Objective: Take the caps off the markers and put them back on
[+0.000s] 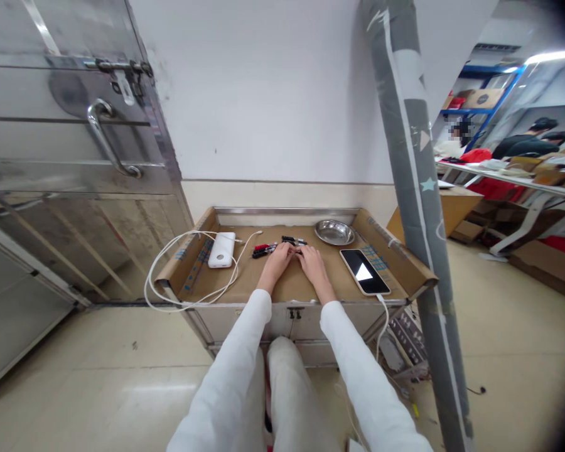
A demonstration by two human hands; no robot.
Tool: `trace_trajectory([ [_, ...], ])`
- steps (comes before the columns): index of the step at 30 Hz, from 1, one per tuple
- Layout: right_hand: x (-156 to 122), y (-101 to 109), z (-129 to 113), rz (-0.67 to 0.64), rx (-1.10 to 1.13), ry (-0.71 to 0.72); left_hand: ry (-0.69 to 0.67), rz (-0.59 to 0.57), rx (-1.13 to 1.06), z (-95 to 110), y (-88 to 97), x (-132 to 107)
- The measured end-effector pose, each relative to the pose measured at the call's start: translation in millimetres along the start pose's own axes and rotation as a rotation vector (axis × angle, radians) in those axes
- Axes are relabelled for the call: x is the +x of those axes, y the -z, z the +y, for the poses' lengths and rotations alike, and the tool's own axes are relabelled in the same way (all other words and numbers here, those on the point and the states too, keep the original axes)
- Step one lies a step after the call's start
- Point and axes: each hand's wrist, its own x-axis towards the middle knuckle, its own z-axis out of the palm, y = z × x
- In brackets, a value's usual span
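My left hand (279, 258) and my right hand (311, 261) meet over the middle of the cardboard-lined cabinet top (249, 285). Their fingers are bent and pinched close together around something small, which the fingers mostly hide. Just left of my left hand lie several black and red pens (263, 250). Beyond the fingertips are more black pens (294, 240). A round steel dish (334, 232) rests at the back right. To the right of my right hand lies a phone (365, 272), screen up, with a white cable plugged in.
A white power bank (221, 250) with a looped white cable (147, 282) sits at the left, the cable hanging over the edge. A tall grey roll (419, 188) leans at the right. A metal door (66, 125) stands left; people work at tables far right.
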Motion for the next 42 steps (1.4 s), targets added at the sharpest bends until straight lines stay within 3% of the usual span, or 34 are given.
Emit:
trace_trajectory([
  [7, -2, 6, -3, 0.061, -0.062, -0.047, 0.015, 0.026, 0.089, -3, -6.3, 2],
  [15, -2, 7, -4, 0.12, -0.059, -0.125, 0.076, -0.116, 0.293, -10, -14.2, 2],
  [29, -1, 8, -4, 0.172, -0.065, -0.165, 0.013, -0.073, 0.313, 1, -5.2, -4],
  [37, -3, 7, -2, 0.173, -0.116, -0.255, 0.029, 0.042, 0.28, 9, 0.5, -10],
  [42, -3, 9, -3, 0.121, -0.106, -0.184, 0.012, 0.025, 0.275, 11, 1.8, -8],
])
